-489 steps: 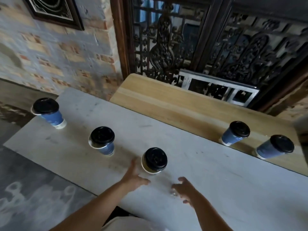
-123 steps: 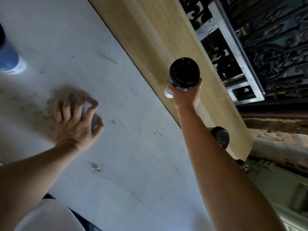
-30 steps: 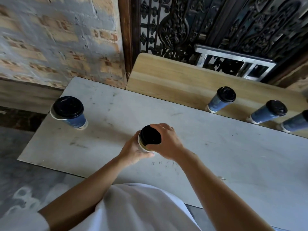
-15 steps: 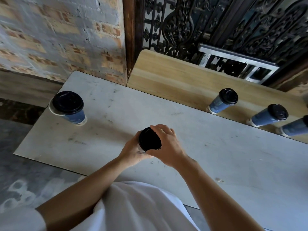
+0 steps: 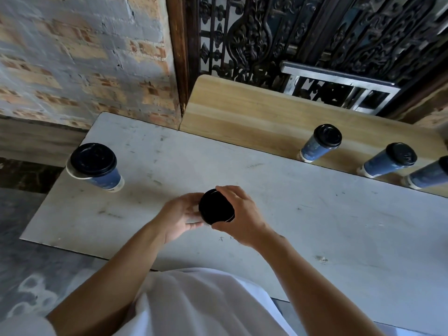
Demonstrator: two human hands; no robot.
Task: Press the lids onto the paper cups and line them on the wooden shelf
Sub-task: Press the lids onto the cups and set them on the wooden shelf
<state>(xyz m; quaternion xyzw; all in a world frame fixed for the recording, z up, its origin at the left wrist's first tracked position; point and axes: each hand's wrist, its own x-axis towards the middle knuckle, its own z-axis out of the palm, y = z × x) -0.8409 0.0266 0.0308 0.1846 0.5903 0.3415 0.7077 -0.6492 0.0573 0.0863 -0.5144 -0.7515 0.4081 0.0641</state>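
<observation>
A paper cup stands on the grey table (image 5: 303, 226) in front of me, its black lid (image 5: 215, 206) facing up; the cup body is hidden under my hands. My left hand (image 5: 180, 215) wraps the cup's side. My right hand (image 5: 238, 214) grips the lid's rim with curled fingers and thumb. Another blue cup (image 5: 97, 167) stands at the table's left end, its black lid sitting loose and off-centre. Three lidded blue cups (image 5: 320, 144) (image 5: 388, 160) (image 5: 429, 174) stand in a row on the wooden shelf (image 5: 254, 112).
A brick wall rises at the left beyond the table. Behind the shelf are a dark ornate iron grille (image 5: 315, 32) and a metal frame (image 5: 339, 88). The left half of the shelf holds nothing. My white shirt fills the bottom of the view.
Both hands stay on the middle cup. The lid now covers the cup's rim, which showed pale a second ago. The view has shifted slightly.
</observation>
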